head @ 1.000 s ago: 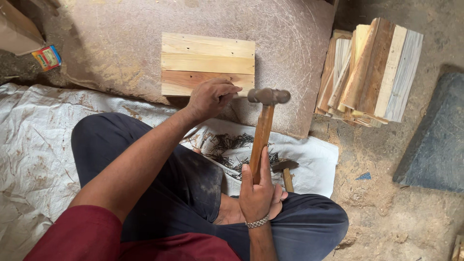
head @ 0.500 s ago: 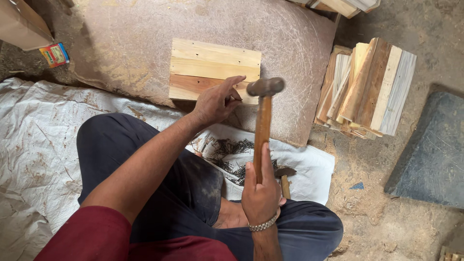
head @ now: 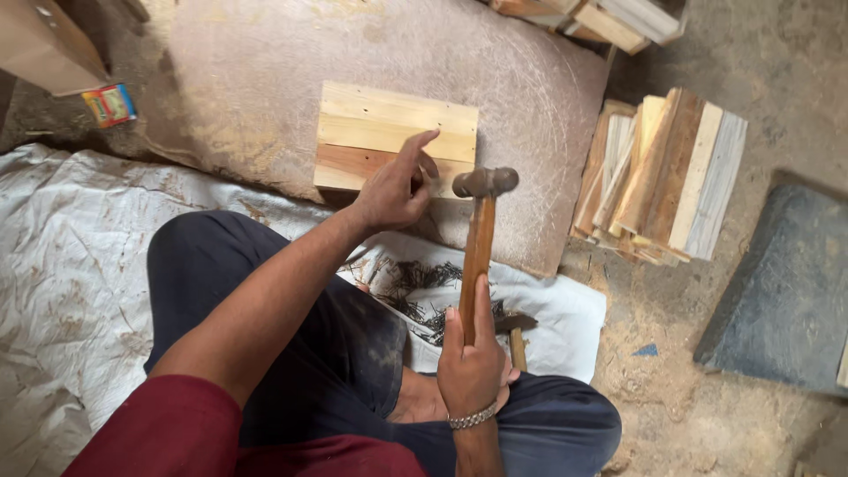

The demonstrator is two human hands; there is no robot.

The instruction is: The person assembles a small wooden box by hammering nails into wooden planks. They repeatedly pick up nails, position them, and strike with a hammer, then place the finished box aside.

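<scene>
A wooden panel [head: 395, 132] lies on a stone slab [head: 265, 97] in the upper middle of the frame. Right of the slab, a stack of wood pieces [head: 662, 177] rests on the floor [head: 707, 415]. Below the slab, a pile of nails [head: 424, 296] lies on a sheet [head: 62, 256]. A small box [head: 109, 104] sits at upper left.

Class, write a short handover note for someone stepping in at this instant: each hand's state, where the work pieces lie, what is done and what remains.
Left hand: fingers at the near edge of the plank panel, pinching something too small to tell.
Right hand: gripping the hammer by its handle, head above the panel's near corner.
Panel lies on the stone slab; nails heaped on the white cloth; more planks stacked at right.
Done: boards laid side by side.
Left: no strike seen landing yet.
</scene>
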